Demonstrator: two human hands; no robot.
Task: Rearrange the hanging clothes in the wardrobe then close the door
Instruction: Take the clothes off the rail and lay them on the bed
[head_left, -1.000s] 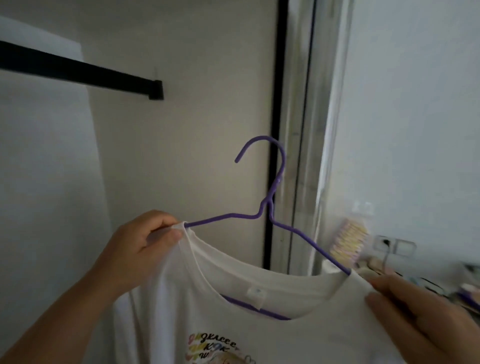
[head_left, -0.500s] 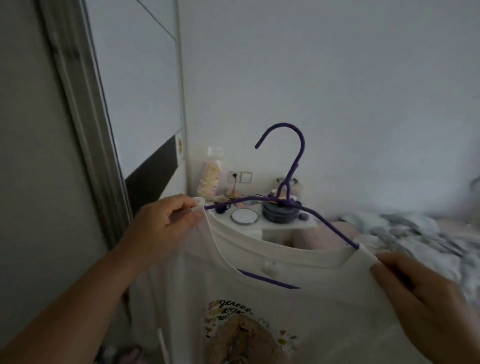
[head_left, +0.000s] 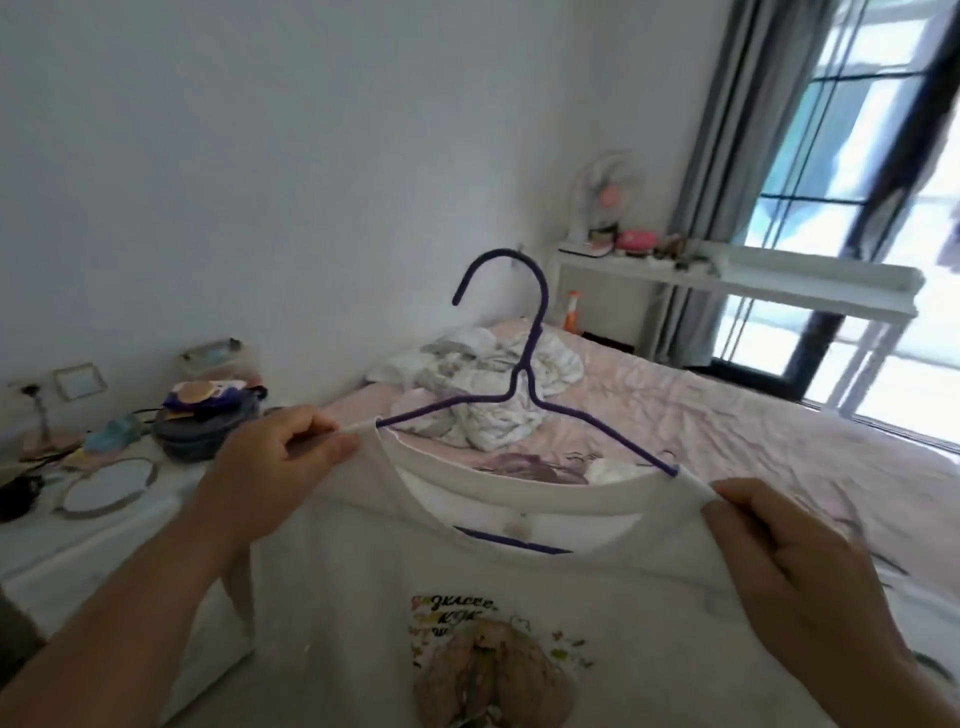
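View is swinging from wardrobe to bed (head_left: 753, 415); left hand (head_left: 270, 467) and right hand (head_left: 789, 561) are pinching the white T-shirt (head_left: 467, 597) shoulders, risking the purple hanger (head_left: 524, 374) slipping out.

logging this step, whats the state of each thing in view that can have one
white t-shirt: on the hanger, held up by both shoulders
purple hanger: inside the shirt, hook free, on no rail
left hand: pinches the shirt's shoulder
right hand: grips the other shoulder
bed: unmade, crumpled laundry pile on it
curtain: drawn aside
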